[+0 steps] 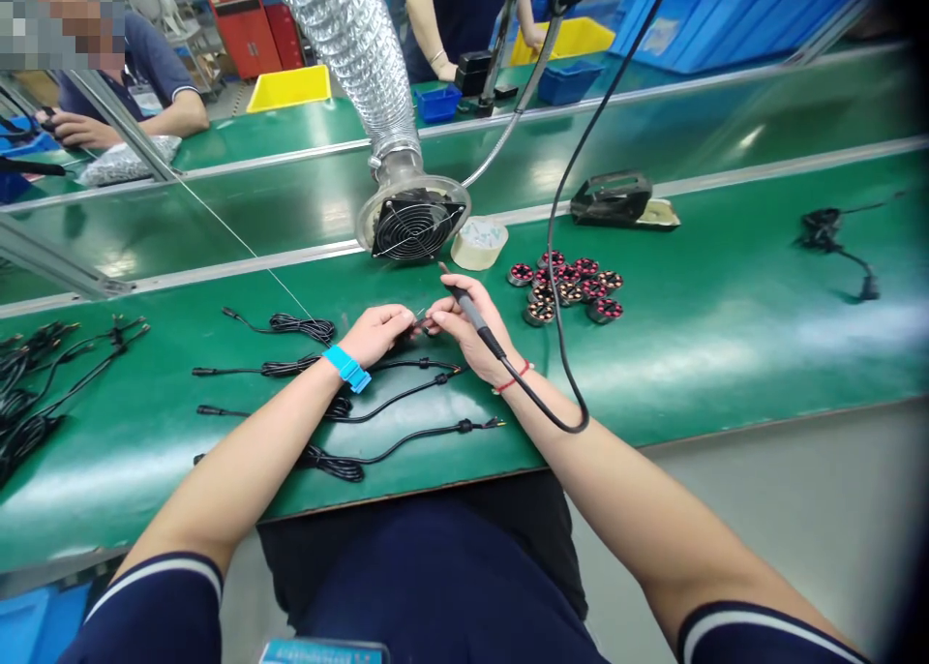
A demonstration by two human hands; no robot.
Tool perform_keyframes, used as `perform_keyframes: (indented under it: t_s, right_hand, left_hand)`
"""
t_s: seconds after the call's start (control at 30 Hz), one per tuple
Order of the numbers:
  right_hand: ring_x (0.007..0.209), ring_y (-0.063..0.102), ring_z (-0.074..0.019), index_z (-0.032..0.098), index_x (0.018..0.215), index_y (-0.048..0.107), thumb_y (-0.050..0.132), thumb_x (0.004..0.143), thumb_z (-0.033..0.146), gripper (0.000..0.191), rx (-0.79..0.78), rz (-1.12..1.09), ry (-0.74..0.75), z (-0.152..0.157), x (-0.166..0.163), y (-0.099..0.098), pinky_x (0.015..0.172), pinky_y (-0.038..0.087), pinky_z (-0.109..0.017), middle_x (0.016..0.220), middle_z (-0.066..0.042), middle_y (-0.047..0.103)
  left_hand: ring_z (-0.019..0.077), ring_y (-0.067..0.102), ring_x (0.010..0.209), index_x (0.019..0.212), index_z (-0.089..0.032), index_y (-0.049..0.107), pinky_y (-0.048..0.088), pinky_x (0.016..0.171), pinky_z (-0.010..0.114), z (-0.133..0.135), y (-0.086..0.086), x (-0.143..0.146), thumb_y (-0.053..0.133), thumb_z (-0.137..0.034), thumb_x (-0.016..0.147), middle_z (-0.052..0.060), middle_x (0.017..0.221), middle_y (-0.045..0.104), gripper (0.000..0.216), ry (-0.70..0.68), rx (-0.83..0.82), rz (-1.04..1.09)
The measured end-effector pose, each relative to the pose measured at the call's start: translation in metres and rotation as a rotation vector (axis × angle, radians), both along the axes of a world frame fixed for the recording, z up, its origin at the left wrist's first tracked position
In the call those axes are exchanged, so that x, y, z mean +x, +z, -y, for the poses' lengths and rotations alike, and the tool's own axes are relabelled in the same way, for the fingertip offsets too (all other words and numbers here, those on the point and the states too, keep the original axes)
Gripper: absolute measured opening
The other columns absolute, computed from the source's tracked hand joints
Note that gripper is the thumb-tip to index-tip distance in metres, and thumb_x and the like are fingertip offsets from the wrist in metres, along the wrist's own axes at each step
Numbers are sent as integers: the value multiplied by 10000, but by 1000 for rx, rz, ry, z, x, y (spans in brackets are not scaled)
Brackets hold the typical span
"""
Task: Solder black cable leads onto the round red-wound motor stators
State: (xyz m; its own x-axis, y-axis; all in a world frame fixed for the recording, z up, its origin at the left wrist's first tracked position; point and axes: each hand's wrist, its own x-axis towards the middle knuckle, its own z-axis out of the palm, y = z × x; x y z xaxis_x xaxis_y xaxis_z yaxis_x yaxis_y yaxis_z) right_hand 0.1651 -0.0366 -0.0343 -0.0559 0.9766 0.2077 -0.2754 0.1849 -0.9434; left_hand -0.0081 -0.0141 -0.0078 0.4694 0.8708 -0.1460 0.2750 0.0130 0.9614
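My right hand (471, 325) is closed round a soldering iron (471, 311), its tip pointing up and left toward the fan. My left hand (378, 335), with a blue wrist strap (348, 368), pinches the end of a black cable; the fingertips of both hands meet there and mostly hide it. Below and left of my hands lie several coiled black cables (338, 463) in rows, plugs to the left and stripped ends to the right. Right of my hands sits a cluster of small round motor stators (570, 282) with red or copper windings.
A fume fan (413, 228) on a foil duct hangs just beyond my hands, beside a roll of tape (479, 243). A tape dispenser (614, 199) stands behind the stators. More cables (36, 383) lie far left, another (824, 230) far right. Two people work opposite.
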Motion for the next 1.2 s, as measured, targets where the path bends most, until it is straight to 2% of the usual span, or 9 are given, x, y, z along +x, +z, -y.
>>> perform_keyframes:
  t_s: [0.2,0.3,0.57,0.7,0.77,0.83,0.93,1.13,1.2]
  right_hand:
    - [667,651,-112,268,1167,410,767,732,355,569,5,18,28,4,0,1,649,559,-260,777,64,640]
    - [649,653,-106,278,1181,392,745,749,325,559,36,85,18,7,3,3,665,563,-263,797,62,634]
    - [703,660,-122,290,1190,381,663,801,322,482,127,208,53,10,10,6,679,563,-291,806,55,609]
    - [677,621,-110,297,1161,391,648,820,306,427,177,242,42,12,11,9,673,547,-284,803,60,598]
    - [670,614,-114,295,1148,393,632,823,304,403,188,270,20,15,9,11,670,546,-291,805,54,596]
    - [674,621,-124,291,1144,390,611,825,301,389,188,308,-5,17,6,12,675,548,-306,803,49,598]
    - [721,644,-143,287,1173,391,587,818,268,405,184,387,-35,19,4,10,721,553,-335,820,39,618]
    - [984,650,-238,279,1244,415,584,791,224,486,83,732,-239,14,17,-2,905,520,-482,1052,-50,677]
    - [1004,647,-263,282,1247,432,582,781,212,495,49,814,-232,12,20,-4,924,511,-532,1094,-65,682]
  left_hand:
    - [76,358,531,642,-155,536,290,520,224,5,6,2,529,-552,783,-26,604,503,421,-29,42,-50]
    - [85,399,577,667,-143,575,333,586,229,5,6,2,518,-520,821,-21,620,525,412,-58,105,-69]
    - [103,481,602,696,-126,645,382,610,240,7,8,4,556,-500,824,11,640,608,405,-68,63,-83]
    - [125,596,647,733,-133,621,465,653,253,11,12,6,659,-496,768,36,701,669,366,-62,-106,59]
    - [112,586,556,753,-145,581,446,549,230,13,14,8,708,-467,725,17,656,645,348,-54,-252,132]
    - [73,499,454,734,-149,563,347,445,193,13,16,9,727,-392,689,-21,574,576,297,-24,-305,151]
    - [46,404,450,668,-142,575,283,443,186,9,15,8,677,-281,673,-49,516,489,173,32,-236,112]
    - [74,432,534,617,-135,590,340,550,223,-2,6,5,592,-166,700,-31,560,541,88,167,-94,-163]
    - [78,432,536,616,-137,589,340,559,230,-4,5,4,589,-160,716,-33,554,535,102,173,-85,-188]
